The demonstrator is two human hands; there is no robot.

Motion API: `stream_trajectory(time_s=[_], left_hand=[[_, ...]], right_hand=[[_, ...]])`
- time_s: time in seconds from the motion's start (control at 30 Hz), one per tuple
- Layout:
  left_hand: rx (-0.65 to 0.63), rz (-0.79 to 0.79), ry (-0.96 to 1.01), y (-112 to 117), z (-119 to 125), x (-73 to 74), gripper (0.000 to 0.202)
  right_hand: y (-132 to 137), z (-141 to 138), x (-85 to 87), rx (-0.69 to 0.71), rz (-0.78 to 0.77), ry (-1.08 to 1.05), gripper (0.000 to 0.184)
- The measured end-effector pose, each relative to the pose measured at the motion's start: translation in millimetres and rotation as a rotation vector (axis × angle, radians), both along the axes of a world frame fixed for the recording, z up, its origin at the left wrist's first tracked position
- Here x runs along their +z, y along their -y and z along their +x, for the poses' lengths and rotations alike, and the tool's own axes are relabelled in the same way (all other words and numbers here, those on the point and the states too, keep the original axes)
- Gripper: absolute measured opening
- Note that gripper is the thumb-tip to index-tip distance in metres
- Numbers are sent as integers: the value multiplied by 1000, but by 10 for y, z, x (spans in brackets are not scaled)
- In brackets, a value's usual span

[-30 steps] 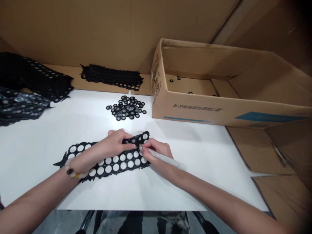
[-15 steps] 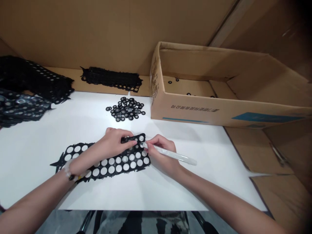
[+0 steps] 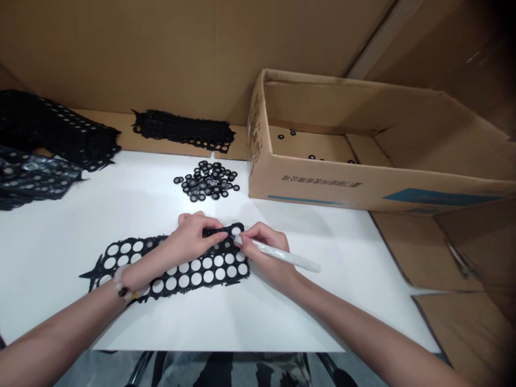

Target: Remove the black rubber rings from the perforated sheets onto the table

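The black sheet with round white spots lies on the near part of the white worktop. The left hand has bent fingers and touches the sheet, with a small gap by the thumb; I can't tell if they pinch it. The right hand has its fingers closed around a white pen, tip at the sheet. Farther back are little black rings, a brown box and a black stack.

We can pass over the worktop between our right hand and the carton beyond; the ring pile obstructs passage beyond our left hand.
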State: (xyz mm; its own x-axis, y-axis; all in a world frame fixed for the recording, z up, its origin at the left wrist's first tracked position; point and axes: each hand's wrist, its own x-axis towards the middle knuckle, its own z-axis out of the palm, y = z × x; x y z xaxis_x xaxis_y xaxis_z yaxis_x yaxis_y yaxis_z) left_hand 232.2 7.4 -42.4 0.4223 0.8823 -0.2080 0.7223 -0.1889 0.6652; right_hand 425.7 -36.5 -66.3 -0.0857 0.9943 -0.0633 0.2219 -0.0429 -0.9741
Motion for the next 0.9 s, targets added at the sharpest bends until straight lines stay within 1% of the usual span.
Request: stream_trajectory(time_s=[0.37, 0.63, 0.9], left_hand=[[9, -18, 22, -3, 22, 20, 27], [9, -1, -9, 0, 7, -42, 26], [62, -91, 73, -21, -20, -71, 28]], right_hand=[[9, 8, 10, -11, 7, 18, 11], [12, -23, 18, -5, 2, 61, 9], [58, -56, -52, -27, -26, 79, 11]])
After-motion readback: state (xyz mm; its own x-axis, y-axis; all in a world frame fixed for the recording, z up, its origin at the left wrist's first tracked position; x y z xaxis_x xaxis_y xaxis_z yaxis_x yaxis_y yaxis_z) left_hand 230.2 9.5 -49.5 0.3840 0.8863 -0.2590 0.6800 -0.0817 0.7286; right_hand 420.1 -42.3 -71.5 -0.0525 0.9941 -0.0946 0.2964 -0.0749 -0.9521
